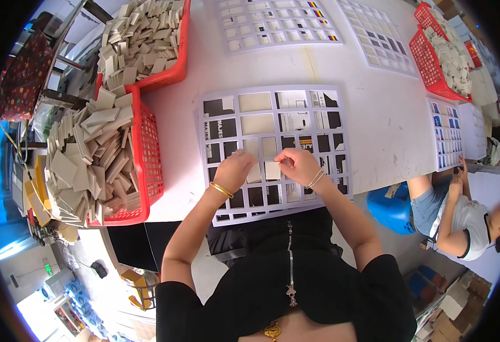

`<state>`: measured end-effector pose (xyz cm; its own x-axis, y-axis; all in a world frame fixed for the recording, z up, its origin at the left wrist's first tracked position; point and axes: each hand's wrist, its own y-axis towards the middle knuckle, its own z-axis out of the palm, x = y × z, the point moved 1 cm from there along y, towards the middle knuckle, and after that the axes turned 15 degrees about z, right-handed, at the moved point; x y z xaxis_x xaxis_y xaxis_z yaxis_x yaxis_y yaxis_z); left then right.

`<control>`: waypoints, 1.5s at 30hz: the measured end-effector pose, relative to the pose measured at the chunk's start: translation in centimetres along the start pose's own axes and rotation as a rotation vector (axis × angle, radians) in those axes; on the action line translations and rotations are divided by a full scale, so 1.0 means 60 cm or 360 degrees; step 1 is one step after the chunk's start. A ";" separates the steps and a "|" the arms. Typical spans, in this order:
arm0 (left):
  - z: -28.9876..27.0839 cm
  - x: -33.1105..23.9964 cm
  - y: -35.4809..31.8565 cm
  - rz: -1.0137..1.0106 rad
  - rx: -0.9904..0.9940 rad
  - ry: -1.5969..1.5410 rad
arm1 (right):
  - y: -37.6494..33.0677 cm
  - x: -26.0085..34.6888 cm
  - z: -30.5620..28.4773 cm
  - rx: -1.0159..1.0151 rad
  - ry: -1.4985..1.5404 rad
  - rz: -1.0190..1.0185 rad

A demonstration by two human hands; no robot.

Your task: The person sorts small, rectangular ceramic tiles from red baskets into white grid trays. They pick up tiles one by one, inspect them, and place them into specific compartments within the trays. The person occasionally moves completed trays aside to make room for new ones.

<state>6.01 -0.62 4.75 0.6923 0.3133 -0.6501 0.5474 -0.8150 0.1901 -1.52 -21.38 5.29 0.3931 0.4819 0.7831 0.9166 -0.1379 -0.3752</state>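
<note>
— Fingers first. Head view: thumb and forefinger of the right hand close together, touching the far right corner of a squarish pale tile. Pinching or only pressing? Cannot tell.

— And on the left?

— Left hand back upward, fingers bunched rather than spread, tips at a neighbouring pale piece. Grip hidden; cannot tell.

— Whereabouts of the squarish tile?

— Near the middle of a white grid frame, fourth row down, in or just over a cell; depth not readable. Frame flat on the white table, close to the body.

— Progress?

— Early, by judgement. Pale pieces along one strip only: one large in each of the top two rows, a smaller pair in the third, another pair in the fourth, counting the squarish one. Dark and white print in cells to either side and in the row below. Far more cells without than with. Plenty of loose tiles in the red basket at left.

— Orientation?

— No clear long axis on the squarish tile; edges roughly parallel to the bars, one side toward the body. Large upper pieces: long axis left to right. Third-row pair: slightly longer away from the body.
</note>
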 end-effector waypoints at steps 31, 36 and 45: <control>-0.012 0.017 -0.052 0.0021 -0.0346 0.0278 | -0.043 0.002 0.011 -0.0401 -0.0674 -0.0382; -0.022 0.055 -0.179 -0.0732 -0.0642 0.0491 | -0.061 -0.122 -0.107 -0.1359 -0.0578 -0.0061; 0.007 0.006 -0.176 -0.0859 -0.0898 -0.0240 | -0.068 -0.261 -0.099 -0.1340 -0.0121 0.0276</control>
<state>0.32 7.89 2.21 0.2144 0.4921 -0.8437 0.9726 -0.1869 0.1381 -11.00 -33.52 -2.47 0.5540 0.4474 0.7021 0.6046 -0.7959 0.0301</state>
